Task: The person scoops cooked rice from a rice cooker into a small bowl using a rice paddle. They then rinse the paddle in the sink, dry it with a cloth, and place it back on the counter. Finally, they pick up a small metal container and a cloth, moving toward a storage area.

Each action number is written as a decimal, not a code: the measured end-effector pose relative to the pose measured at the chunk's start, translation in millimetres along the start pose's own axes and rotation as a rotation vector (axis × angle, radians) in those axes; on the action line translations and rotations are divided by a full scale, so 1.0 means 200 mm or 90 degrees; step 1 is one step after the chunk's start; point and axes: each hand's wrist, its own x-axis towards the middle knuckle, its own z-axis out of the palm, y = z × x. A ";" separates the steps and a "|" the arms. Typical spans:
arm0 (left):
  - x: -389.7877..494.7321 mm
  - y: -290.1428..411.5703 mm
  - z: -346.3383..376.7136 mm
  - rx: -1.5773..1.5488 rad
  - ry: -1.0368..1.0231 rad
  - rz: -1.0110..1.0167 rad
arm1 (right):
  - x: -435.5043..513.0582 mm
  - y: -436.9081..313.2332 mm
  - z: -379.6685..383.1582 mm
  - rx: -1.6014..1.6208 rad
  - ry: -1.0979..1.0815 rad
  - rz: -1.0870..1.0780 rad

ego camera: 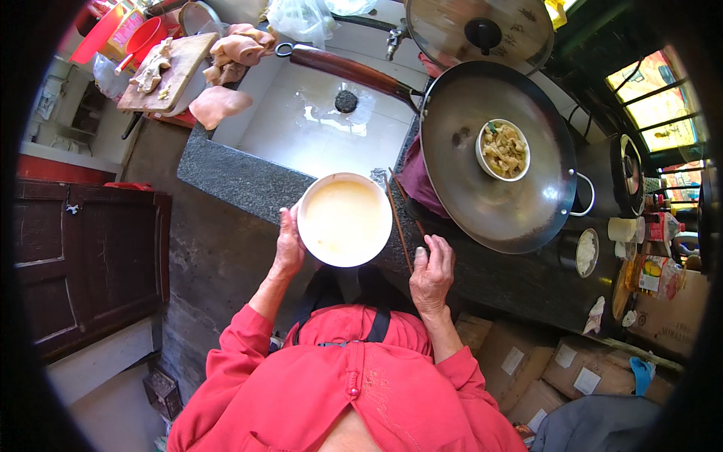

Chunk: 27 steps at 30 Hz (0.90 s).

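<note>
My left hand (289, 246) grips the side of a white bowl (301, 226) of pale, creamy liquid (344, 217), held at the sink's front edge. Just right of the bowl, a pair of brown chopsticks (399, 223) slants across the dark counter edge. My right hand (434, 274) is at their near ends, thumb apart from the fingers; no grip on them shows. Up and to the right is a large wok (508, 214) with a wooden handle (347, 70). A small white bowl (480, 155) of chopped food (504, 150) stands in it.
The tiled sink (277, 113) has a drain (346, 101) and a tap (393, 42). Raw meat (220, 106) overhangs its left rim beside a cutting board (183, 68). A glass lid (446, 28) leans behind the wok. Cardboard boxes (514, 344) sit below at right.
</note>
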 end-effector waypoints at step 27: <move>-0.60 -0.28 -0.27 -0.010 0.092 -0.085 | -0.07 0.15 -0.04 -0.101 0.084 -0.065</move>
